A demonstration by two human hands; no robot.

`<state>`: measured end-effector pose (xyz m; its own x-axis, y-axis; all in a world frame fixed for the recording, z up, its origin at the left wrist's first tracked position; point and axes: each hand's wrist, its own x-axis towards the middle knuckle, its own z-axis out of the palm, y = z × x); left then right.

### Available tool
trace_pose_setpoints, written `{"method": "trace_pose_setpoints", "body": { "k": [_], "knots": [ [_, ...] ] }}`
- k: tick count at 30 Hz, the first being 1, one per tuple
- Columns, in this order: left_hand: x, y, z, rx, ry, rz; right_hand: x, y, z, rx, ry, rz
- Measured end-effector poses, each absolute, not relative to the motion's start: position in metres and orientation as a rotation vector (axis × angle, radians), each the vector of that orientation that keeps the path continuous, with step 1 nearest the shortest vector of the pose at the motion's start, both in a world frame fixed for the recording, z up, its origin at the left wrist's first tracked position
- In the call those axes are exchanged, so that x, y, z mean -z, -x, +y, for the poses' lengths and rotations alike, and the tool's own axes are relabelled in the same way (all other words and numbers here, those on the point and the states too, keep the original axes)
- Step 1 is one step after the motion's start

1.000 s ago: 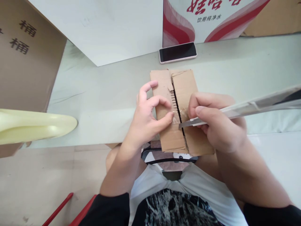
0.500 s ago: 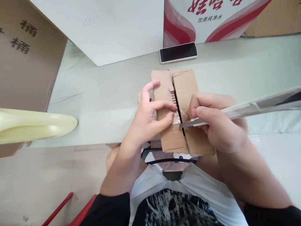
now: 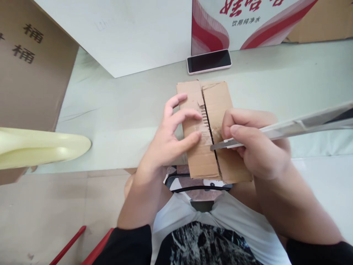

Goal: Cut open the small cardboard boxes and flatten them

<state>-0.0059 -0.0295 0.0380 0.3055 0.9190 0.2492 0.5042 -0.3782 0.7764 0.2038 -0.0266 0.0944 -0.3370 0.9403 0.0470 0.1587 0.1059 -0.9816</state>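
The left hand (image 3: 168,140), fingers spread, perhaps touches the cardboard box (image 3: 203,165) at the near edge of the table (image 3: 129,125), while the right hand (image 3: 257,147) grips a knife (image 3: 292,127) at the seam, apparently cutting, which calls for steadiness.

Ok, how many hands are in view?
2: the left hand at the left side of the small cardboard box, the right hand at its right, gripping a knife. I see no others.

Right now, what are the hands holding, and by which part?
The right hand holds the knife by its handle, just behind the blade. The left hand, spread, rests on the cardboard box, gripping nothing visible.
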Motion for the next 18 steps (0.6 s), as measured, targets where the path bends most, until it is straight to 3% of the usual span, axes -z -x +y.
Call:
{"method": "trace_pose_setpoints", "body": {
  "k": [12, 18],
  "knots": [
    [-0.0322, 0.0003, -0.0231, -1.039, -1.923, 1.318, -0.0955, -0.2025, -0.0267, -1.340, 1.123, -1.587],
    [-0.0356, 0.0080, -0.0248, -0.881, -1.976, 1.210, -0.0960, -0.2024, -0.0263, -1.340, 1.120, -1.599]
  ]
}}
